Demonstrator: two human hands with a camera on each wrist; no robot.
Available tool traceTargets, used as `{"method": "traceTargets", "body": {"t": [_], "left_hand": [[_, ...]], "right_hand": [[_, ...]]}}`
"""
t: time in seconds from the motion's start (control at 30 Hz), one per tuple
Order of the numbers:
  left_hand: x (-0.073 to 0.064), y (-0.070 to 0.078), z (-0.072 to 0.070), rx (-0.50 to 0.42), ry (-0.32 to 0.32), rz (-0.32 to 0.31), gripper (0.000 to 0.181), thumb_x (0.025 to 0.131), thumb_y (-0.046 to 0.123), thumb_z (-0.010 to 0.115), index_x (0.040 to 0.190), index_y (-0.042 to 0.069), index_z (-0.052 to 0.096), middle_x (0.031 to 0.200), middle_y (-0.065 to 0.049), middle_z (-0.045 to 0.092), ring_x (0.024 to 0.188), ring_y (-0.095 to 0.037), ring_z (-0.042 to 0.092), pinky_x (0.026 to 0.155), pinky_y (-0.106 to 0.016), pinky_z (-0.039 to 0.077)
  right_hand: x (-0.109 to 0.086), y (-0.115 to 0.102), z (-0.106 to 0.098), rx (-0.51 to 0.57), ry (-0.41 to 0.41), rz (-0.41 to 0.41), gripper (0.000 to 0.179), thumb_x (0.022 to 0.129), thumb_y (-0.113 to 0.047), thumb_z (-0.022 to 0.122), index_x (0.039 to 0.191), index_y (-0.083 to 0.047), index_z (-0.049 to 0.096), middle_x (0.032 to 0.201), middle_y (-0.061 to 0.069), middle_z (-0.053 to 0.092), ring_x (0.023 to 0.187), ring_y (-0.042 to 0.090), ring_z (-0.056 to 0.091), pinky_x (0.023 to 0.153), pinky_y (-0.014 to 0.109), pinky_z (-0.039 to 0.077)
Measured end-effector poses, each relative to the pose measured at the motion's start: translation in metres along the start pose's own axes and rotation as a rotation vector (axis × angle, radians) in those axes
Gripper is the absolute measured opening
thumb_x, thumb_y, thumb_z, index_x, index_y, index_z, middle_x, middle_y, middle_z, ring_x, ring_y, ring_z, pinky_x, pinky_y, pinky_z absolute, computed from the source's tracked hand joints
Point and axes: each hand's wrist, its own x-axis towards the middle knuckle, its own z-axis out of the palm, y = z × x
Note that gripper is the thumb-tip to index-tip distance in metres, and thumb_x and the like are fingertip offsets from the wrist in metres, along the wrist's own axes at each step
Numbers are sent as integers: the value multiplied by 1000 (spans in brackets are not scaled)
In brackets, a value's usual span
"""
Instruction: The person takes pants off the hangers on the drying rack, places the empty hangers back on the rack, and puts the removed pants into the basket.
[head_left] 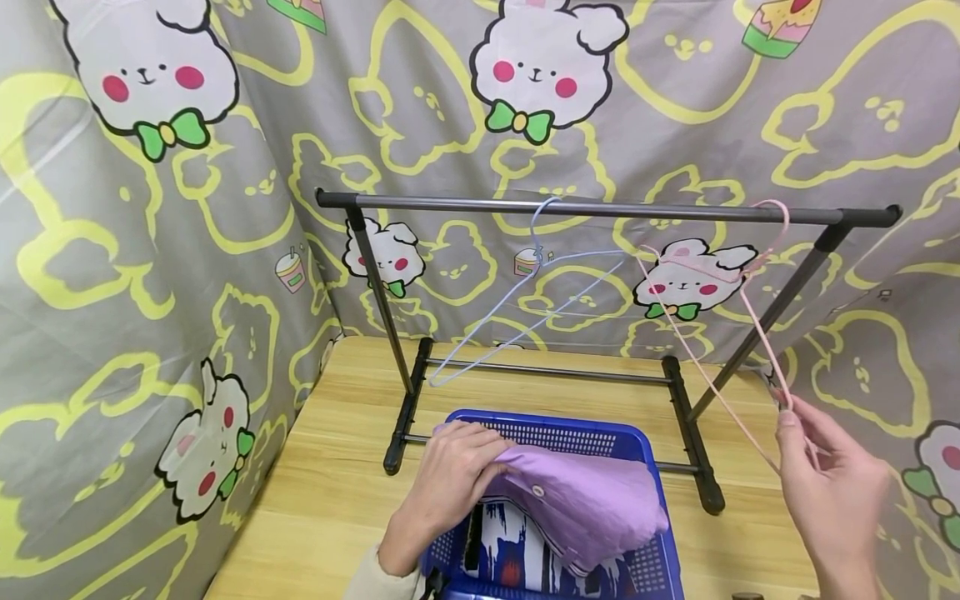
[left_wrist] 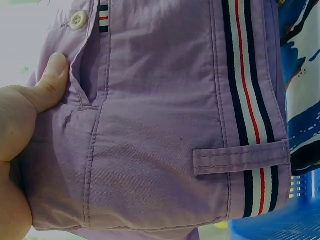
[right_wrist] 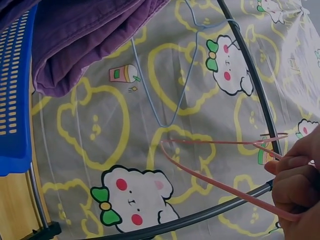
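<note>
Over the basket, my left hand [head_left: 457, 471] grips folded purple pants [head_left: 577, 496] at one edge. The left wrist view shows the thumb [left_wrist: 54, 80] pressed on the cloth beside a buttoned pocket [left_wrist: 87, 65], with a belt loop [left_wrist: 240, 157] and a striped band along the waist. At the right, my right hand [head_left: 832, 483] pinches the lower side of a pink hanger [head_left: 757, 321], whose hook is over the rack's rail. A blue hanger [head_left: 536, 279] hangs left of it, bare.
The black clothes rack [head_left: 600, 208] stands on a wooden table [head_left: 300, 475]. In front of it is a blue plastic basket [head_left: 630, 433] holding a white, blue and black patterned cloth [head_left: 506, 542]. Cartoon-print curtains [head_left: 420, 92] enclose the back and sides.
</note>
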Motion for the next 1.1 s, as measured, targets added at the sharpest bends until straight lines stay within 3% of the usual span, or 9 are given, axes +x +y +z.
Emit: {"method": "traceTargets", "body": {"t": [0.33,0.47,0.77,0.9,1.1], "left_hand": [[0,1,0,0,7,4,22,93,31,69,106,16,79,101,3,77,92,-17,71,88,-36,54],[-1,2,0,-4,4,-1,22,93,31,69,105,17,79,100,3,77,90,-16,71,87,-35,54],[-1,4,0,0,-11,-13,22,93,32,69,106,17,79,100,4,77,90,-15,70,85,-34,53],[-2,3,-1,5,-4,-12,20,92,31,71,104,17,79,99,3,77,90,-16,70,85,-34,53],[-3,2,0,0,-9,-18,21,92,32,70,103,17,79,98,4,77,88,-15,70,83,-33,53]], "right_hand": [[-1,4,0,-27,-40,62,25,96,0,64,117,1,76,86,-40,63,63,-12,57,51,4,41],[-3,5,-2,-37,-65,80,26,95,-2,66,120,-1,76,74,-32,63,52,-9,53,41,11,34],[-9,1,-6,20,-117,204,29,97,-3,66,124,1,72,71,-15,69,58,-3,61,54,8,49],[-13,0,-9,10,-135,152,29,96,-1,66,124,1,72,77,-17,70,66,-5,64,66,6,50],[-20,2,-10,-49,-135,52,33,93,2,69,126,-3,73,103,-20,68,91,-3,60,79,3,46]]}}
